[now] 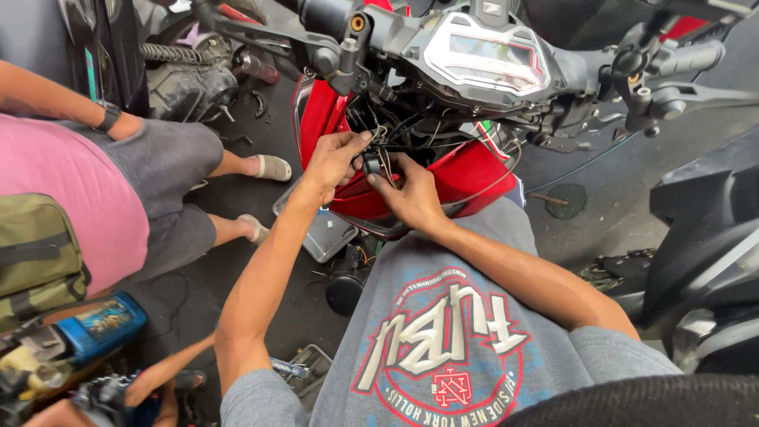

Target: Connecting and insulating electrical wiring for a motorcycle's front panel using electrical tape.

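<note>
Both arms are reaching forward, elbows bent, into the open front of the red plastic motorcycle fairing (466, 170), just below the grey instrument panel (484, 59). The left hand (336, 162) is curling its fingers around a tangle of thin black wires (381, 141) inside the fairing. The right hand (411, 194) is pinching a small black connector (371, 164) beside those wires. Left of the fairing, a person in a pink shirt (71, 190) is crouching.

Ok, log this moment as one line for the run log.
left hand: pinching wiring bundle | right hand: on small black part | site: open red motorcycle front | bystander: left
</note>
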